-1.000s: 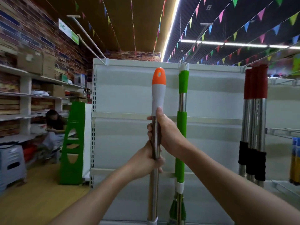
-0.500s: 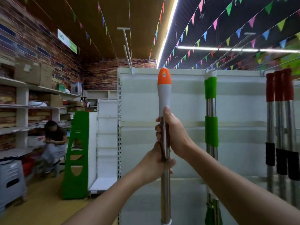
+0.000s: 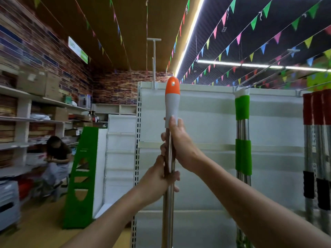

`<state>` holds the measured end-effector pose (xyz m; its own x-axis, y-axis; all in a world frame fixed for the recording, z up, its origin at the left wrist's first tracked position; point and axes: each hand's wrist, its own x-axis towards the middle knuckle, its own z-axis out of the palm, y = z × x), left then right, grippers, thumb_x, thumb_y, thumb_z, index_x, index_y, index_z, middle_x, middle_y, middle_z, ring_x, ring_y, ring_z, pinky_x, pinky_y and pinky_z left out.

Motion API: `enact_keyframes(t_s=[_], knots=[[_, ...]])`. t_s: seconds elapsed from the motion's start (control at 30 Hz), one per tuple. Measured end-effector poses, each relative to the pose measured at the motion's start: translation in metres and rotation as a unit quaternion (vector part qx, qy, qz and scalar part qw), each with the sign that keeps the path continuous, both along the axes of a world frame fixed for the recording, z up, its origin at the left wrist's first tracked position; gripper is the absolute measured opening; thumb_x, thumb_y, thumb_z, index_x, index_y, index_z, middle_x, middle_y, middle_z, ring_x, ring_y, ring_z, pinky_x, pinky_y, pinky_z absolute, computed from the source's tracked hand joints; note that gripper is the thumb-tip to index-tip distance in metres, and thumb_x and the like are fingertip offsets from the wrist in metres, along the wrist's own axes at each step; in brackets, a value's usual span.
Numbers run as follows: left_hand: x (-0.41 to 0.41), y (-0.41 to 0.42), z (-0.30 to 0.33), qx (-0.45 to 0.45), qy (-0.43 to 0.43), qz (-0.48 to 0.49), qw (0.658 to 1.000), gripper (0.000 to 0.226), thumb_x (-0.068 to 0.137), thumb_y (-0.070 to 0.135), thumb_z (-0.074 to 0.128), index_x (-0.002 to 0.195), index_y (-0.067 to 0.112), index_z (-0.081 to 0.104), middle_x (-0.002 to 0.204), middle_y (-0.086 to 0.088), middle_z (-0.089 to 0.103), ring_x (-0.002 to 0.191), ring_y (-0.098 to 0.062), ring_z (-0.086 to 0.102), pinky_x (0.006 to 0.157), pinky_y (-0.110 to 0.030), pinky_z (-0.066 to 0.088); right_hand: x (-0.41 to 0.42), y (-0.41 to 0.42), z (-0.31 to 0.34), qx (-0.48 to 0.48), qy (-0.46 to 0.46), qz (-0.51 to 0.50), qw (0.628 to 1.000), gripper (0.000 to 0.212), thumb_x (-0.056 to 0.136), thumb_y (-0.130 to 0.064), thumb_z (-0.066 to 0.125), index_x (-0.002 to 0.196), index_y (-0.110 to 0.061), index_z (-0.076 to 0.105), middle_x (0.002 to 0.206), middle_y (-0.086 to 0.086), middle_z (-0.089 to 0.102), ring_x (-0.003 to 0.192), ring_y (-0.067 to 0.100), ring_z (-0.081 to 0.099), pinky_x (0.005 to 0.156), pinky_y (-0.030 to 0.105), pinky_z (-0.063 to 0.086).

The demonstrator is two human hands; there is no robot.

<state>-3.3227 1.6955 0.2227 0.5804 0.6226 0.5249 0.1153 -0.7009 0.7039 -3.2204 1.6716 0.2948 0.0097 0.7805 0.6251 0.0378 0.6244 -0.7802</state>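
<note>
I hold a mop pole (image 3: 172,102) upright in front of me; it has a steel shaft, a grey grip and an orange cap. My right hand (image 3: 180,145) grips it just under the grey grip, thumb pointing up along it. My left hand (image 3: 157,181) grips the steel shaft directly below, fingers wrapped round it. The pole's lower end runs out of view at the bottom.
A white shelf panel (image 3: 206,122) stands behind the pole. A green-sleeved pole (image 3: 242,140) hangs on it to the right, and red-and-black poles (image 3: 317,140) hang at the far right. A green stand (image 3: 80,176) and a seated person (image 3: 57,158) are on the left by wall shelves.
The view has swung left: the hanging green pole and red poles have slid to the right. Both hands keep the same grip on the orange-capped pole.
</note>
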Motion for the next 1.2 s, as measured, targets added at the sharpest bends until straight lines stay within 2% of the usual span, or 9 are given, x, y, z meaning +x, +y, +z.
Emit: enact_keyframes(t_s=[0.17,0.4,0.5,0.7,0.87,1.0,1.2], knots=[[-0.012,0.013,0.012,-0.027,-0.045,-0.013,0.999,0.043,0.092,0.024,0.057,0.115,0.047,0.030,0.090,0.001,0.067,0.072,-0.021,0.072,0.069,-0.040,0.059,-0.016,0.011,0.014,0.012,0.006,-0.005,1.000,0.034,0.098,-0.049,0.032,0.105,-0.017,0.039,0.073,0.003,0.043,0.042,0.012,0.045,0.044,0.027,0.043],[-0.026,0.029,0.034,-0.005,-0.041,-0.001,0.999,0.045,0.092,0.022,0.057,0.125,0.033,0.028,0.091,-0.001,0.067,0.068,-0.018,0.072,0.064,-0.035,0.060,-0.038,0.021,0.036,0.043,0.011,-0.029,0.999,0.038,0.099,-0.047,0.033,0.112,-0.012,0.041,0.062,0.001,0.044,0.044,0.013,0.044,0.044,0.027,0.040],[-0.029,0.035,0.041,0.003,-0.042,-0.004,0.999,0.043,0.091,0.020,0.057,0.124,0.029,0.030,0.092,-0.001,0.067,0.067,-0.019,0.072,0.065,-0.035,0.060,-0.046,0.026,0.043,0.059,0.020,-0.063,0.996,0.038,0.098,-0.048,0.034,0.104,-0.011,0.043,0.060,0.001,0.042,0.042,0.012,0.041,0.042,0.026,0.038],[-0.031,0.044,0.054,0.013,-0.059,-0.018,0.998,0.038,0.091,0.015,0.057,0.115,0.031,0.033,0.098,-0.008,0.065,0.067,-0.022,0.072,0.067,-0.038,0.060,-0.055,0.041,0.053,0.089,0.039,-0.121,0.988,0.035,0.097,-0.050,0.037,0.091,-0.015,0.043,0.059,0.003,0.040,0.039,0.013,0.038,0.041,0.023,0.035],[-0.032,0.051,0.066,0.032,-0.050,-0.013,0.998,0.041,0.091,0.018,0.057,0.117,0.035,0.031,0.099,-0.005,0.064,0.068,-0.022,0.072,0.070,-0.042,0.059,-0.057,0.049,0.065,0.100,0.042,-0.124,0.986,0.036,0.096,-0.051,0.037,0.090,-0.016,0.042,0.058,0.001,0.040,0.039,0.013,0.037,0.041,0.023,0.035],[-0.031,0.057,0.077,0.013,-0.053,-0.024,0.998,0.041,0.091,0.017,0.057,0.122,0.030,0.033,0.097,-0.002,0.063,0.068,-0.022,0.072,0.068,-0.041,0.060,-0.056,0.054,0.075,0.102,0.040,-0.135,0.985,0.037,0.096,-0.051,0.037,0.090,-0.015,0.042,0.058,0.002,0.041,0.039,0.013,0.038,0.041,0.025,0.036],[-0.027,0.065,0.083,0.005,-0.041,-0.015,0.999,0.036,0.092,0.018,0.057,0.118,0.028,0.034,0.101,-0.006,0.062,0.067,-0.022,0.072,0.065,-0.039,0.060,-0.052,0.065,0.080,0.097,0.040,-0.135,0.985,0.037,0.097,-0.051,0.037,0.090,-0.015,0.043,0.059,0.003,0.041,0.041,0.013,0.038,0.042,0.026,0.036]])
